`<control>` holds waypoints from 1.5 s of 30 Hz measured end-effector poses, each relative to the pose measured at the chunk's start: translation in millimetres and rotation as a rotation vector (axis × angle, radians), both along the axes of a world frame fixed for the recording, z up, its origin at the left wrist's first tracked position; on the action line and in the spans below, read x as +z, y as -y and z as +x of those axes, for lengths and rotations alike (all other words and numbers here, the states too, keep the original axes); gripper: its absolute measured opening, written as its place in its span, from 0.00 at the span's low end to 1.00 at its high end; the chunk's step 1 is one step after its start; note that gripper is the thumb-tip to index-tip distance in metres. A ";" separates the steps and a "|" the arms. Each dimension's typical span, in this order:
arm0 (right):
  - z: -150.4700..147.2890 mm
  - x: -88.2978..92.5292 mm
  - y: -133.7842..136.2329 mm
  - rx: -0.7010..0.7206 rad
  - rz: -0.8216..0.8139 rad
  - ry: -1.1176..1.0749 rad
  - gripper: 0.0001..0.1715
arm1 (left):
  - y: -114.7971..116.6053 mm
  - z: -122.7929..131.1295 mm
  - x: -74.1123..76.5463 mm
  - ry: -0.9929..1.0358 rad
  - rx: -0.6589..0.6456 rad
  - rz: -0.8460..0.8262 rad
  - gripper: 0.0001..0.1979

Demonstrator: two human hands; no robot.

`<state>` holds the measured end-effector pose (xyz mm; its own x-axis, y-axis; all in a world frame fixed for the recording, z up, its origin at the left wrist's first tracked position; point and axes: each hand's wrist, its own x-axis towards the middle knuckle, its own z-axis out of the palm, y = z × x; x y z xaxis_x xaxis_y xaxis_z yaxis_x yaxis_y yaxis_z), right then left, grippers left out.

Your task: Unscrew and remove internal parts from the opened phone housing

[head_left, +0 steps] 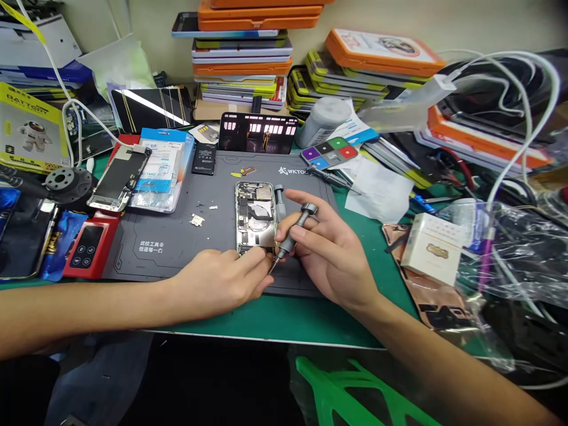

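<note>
An opened phone (256, 216) lies on the dark grey work mat (177, 207), its inner board and metal parts exposed. My right hand (335, 254) grips a grey screwdriver (295, 232), slanted with its thin tip down beside the phone's lower end. My left hand (226, 275) is closed at that same lower edge, its fingertips close to the screwdriver tip; what they pinch, if anything, is hidden. Behind my right fingers, a second grey screwdriver (279, 198) lies along the phone's right side. Small metal pieces (197, 219) are scattered left of the phone.
A propped phone with a lit screen (258, 133) stands at the mat's back edge, near a black battery (204, 158). Leftward are a detached screen (119, 177) and a red device (91, 245). A white box (432, 248) sits at right. Stacked cases (242, 68) line the wall.
</note>
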<state>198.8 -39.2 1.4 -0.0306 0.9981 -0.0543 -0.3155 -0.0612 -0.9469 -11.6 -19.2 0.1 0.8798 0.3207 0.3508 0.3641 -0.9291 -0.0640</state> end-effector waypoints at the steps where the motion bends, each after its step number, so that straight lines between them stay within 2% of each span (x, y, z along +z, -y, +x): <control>1: -0.1 0.3 0.1 -0.001 -0.002 0.002 0.25 | 0.1 -0.1 0.2 0.000 -0.001 -0.002 0.14; 45: -0.6 4.5 -0.4 -0.028 -0.029 0.102 0.27 | -0.1 0.0 0.1 -0.027 -0.006 -0.008 0.15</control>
<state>198.2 -38.8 5.9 0.0049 0.9964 -0.0845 -0.2193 -0.0814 -0.9723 -11.6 -19.1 0.1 0.8909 0.3182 0.3242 0.3570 -0.9317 -0.0667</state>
